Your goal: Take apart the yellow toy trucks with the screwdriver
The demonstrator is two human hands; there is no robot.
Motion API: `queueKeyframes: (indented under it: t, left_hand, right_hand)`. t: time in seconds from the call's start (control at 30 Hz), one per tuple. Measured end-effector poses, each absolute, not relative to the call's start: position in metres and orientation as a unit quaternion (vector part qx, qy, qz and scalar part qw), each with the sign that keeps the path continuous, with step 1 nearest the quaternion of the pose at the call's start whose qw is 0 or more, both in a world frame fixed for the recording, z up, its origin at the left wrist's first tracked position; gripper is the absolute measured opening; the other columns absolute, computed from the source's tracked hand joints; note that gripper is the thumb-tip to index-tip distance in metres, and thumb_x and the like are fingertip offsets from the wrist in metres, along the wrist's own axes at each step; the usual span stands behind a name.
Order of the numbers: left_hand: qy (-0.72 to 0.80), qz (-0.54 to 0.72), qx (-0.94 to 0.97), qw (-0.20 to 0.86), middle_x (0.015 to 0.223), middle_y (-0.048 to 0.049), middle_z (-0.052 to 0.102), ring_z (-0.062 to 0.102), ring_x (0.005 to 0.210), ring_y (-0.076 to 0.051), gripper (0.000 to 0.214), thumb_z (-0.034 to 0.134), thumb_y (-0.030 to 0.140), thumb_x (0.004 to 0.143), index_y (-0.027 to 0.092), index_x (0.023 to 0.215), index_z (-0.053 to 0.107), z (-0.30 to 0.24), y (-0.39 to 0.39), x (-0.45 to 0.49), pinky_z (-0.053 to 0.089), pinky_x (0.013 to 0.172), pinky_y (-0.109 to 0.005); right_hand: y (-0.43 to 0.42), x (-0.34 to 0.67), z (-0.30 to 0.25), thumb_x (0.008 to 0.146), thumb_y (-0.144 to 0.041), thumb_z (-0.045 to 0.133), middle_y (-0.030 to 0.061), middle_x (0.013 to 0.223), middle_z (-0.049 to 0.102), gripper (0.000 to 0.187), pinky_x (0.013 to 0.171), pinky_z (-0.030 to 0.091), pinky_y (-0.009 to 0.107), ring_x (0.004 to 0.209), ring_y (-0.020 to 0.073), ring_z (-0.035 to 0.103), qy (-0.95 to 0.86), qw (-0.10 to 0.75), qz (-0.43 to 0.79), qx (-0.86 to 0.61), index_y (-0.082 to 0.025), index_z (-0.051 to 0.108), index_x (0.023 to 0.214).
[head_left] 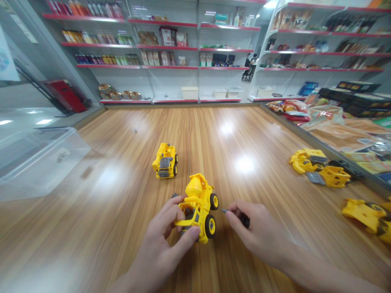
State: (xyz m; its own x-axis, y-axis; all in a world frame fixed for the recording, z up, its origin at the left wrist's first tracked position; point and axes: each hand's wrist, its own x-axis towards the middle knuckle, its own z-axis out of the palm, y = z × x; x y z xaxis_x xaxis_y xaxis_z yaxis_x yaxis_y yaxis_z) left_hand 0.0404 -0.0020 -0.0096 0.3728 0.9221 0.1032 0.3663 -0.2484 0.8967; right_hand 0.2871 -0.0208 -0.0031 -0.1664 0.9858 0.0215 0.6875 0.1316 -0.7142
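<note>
A yellow toy cement mixer truck (pixel 198 188) is tilted in my left hand (pixel 166 232), whose fingers and thumb are closed around the cab end. Its two black wheels with yellow hubs face right. Just right of these wheels, my right hand (pixel 259 224) pinches what looks like a small dark screwdriver (pixel 224 211). The grey tip points left toward the truck, apart from the wheels; the handle is mostly covered by fingers. Beyond the mixer, a second yellow toy truck (pixel 165 160) with a grey front stands on the wooden table (pixel 122 171).
More yellow toy vehicle parts (pixel 334 176) lie at the right, with another yellow toy piece (pixel 363 213) nearer me. A clear plastic bin (pixel 39 162) stands at the left. One tiny grey piece (pixel 135 130) lies farther back. Packaged goods (pixel 339 134) line the right edge; shelves (pixel 171 67) stand behind.
</note>
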Motion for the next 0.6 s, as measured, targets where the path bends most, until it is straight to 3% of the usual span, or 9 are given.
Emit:
queueKeyframes:
  t: [0.2,0.3,0.47,0.6]
  left_hand:
    - [0.414,0.281,0.808,0.312,0.134,-0.0126,0.051,0.050,0.130,-0.029,0.017,0.064,0.026,0.087,0.022,0.081,0.049,-0.013,-0.006,0.044,0.045,0.103,-0.047]
    - [0.366,0.259,0.848,0.282,0.140,-0.0118,0.046,0.054,0.126,-0.025,0.014,0.063,0.023,0.087,0.024,0.095,0.052,-0.015,-0.008,0.045,0.048,0.102,-0.042]
    - [0.321,0.256,0.872,0.268,0.140,-0.0126,0.048,0.051,0.131,-0.025,0.057,0.067,0.029,0.087,0.028,0.135,0.038,-0.017,-0.006,0.043,0.049,0.105,-0.038]
    - [0.305,0.292,0.878,0.226,0.133,-0.0121,0.050,0.054,0.123,-0.024,0.053,0.067,0.025,0.088,0.026,0.135,0.044,-0.015,-0.008,0.042,0.050,0.101,-0.037]
  right_hand:
    - [-0.023,0.288,0.002,0.096,-0.031,0.049,-0.0008,0.063,0.060,0.023,0.055,0.039,0.026,0.055,0.0135,0.054,-0.687,0.323,0.264,-0.595,-0.019,0.062,0.081]
    - [-0.023,0.288,0.004,0.096,-0.030,0.050,-0.0007,0.063,0.060,0.022,0.055,0.040,0.026,0.055,0.0133,0.054,-0.691,0.346,0.251,-0.583,-0.019,0.063,0.082]
    - [-0.027,0.288,0.006,0.094,-0.025,0.051,0.0002,0.068,0.063,0.015,0.058,0.042,0.025,0.058,0.0130,0.057,-0.757,0.336,0.238,-0.508,-0.019,0.062,0.086]
    - [-0.036,0.286,0.009,0.092,-0.020,0.055,-0.0001,0.071,0.065,0.005,0.060,0.042,0.025,0.060,0.0127,0.057,-0.833,0.300,0.212,-0.415,-0.019,0.060,0.091]
